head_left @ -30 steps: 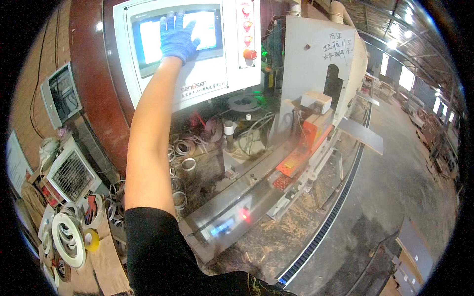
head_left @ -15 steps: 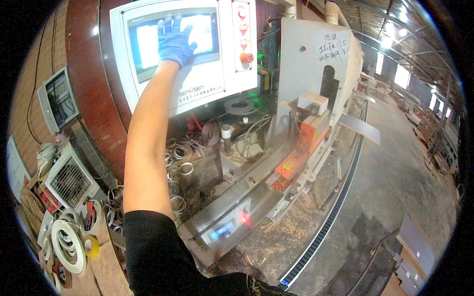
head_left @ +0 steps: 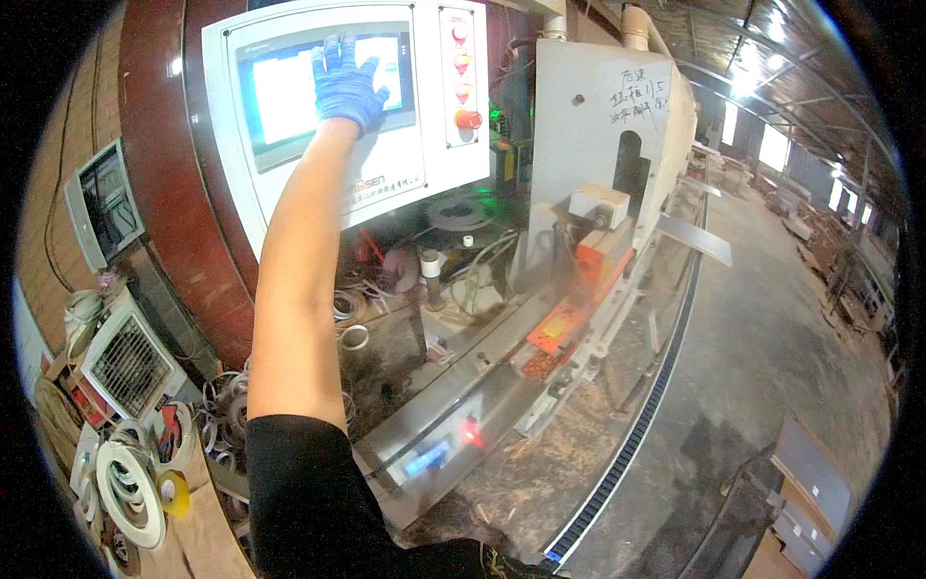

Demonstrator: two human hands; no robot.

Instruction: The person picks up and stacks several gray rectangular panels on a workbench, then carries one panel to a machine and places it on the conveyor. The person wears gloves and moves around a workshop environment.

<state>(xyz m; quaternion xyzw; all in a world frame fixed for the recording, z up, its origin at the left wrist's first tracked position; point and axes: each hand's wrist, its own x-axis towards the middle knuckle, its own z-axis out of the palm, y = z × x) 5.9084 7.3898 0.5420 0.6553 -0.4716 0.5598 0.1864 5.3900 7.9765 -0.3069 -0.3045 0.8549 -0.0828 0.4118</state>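
left hand in a blue glove, up on the touchscreen | fingers spread flat against the glass, gripping nothing, arm stretched to reach it | screen sits in the white control panel beside the red buttons | right hand out of view

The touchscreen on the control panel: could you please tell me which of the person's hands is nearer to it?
Left. The left hand, in a blue glove, lies flat on the touchscreen with its fingers spread. The right hand is out of view.
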